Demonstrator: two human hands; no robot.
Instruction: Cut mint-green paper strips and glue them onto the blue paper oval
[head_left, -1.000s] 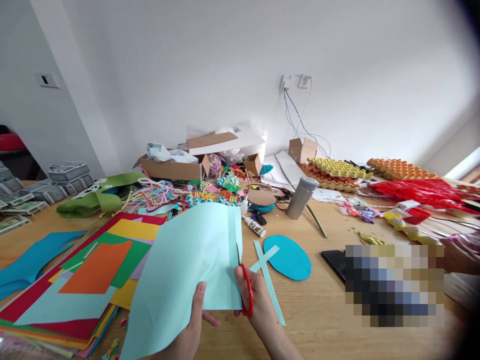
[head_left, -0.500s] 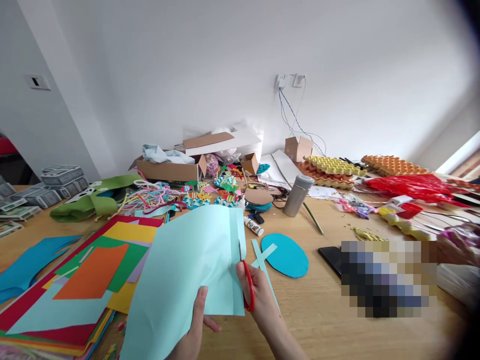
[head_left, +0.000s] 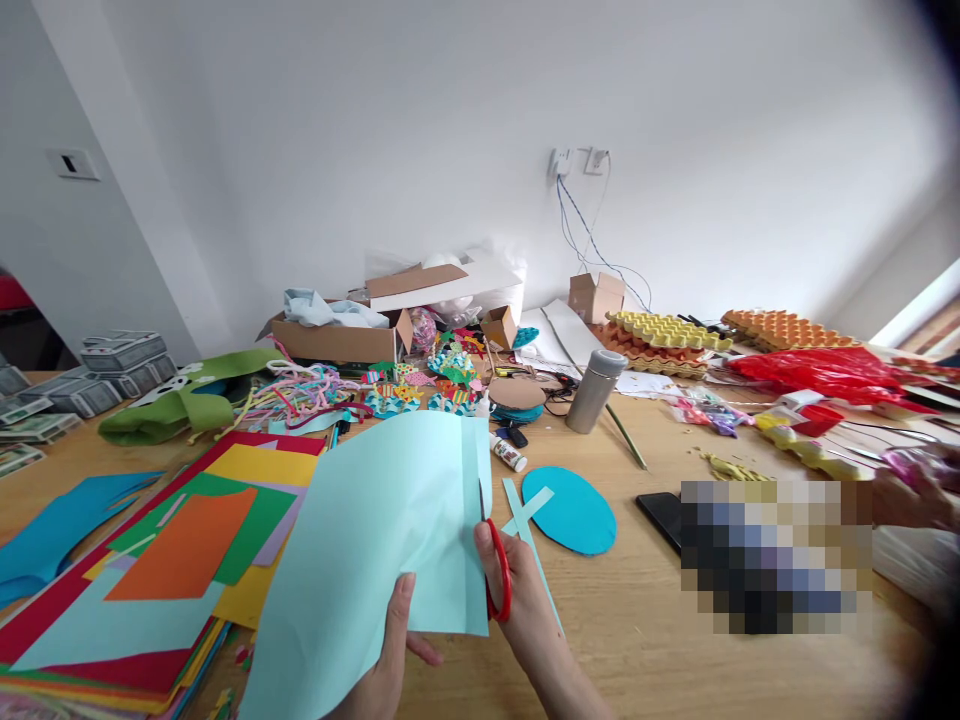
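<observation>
A large pale-blue sheet of paper (head_left: 360, 520) is lifted above the table, gripped near its lower edge by my left hand (head_left: 394, 640), thumb in front and fingers mostly behind. Closed around the red handles of a pair of scissors (head_left: 501, 590) is my right hand (head_left: 521, 595). The blades point away from me, set into the sheet near its right edge, with a narrow strip to their right. Two pale-blue paper strips (head_left: 517, 510) lie crossed on the table, one overlapping a bright blue oval (head_left: 577, 515).
Coloured paper (head_left: 172, 550) is stacked at left. Behind the sheet lie pipe cleaners (head_left: 311, 385), a cardboard box (head_left: 330, 340) and a glue bottle (head_left: 508, 453). A grey flask (head_left: 596, 392) stands beyond the oval. A phone (head_left: 660, 515) and another person's hand (head_left: 915, 500) are at right.
Almost nothing differs. My right hand and the scissors have shifted very slightly, and the other person's hand at the far right has moved a little.
</observation>
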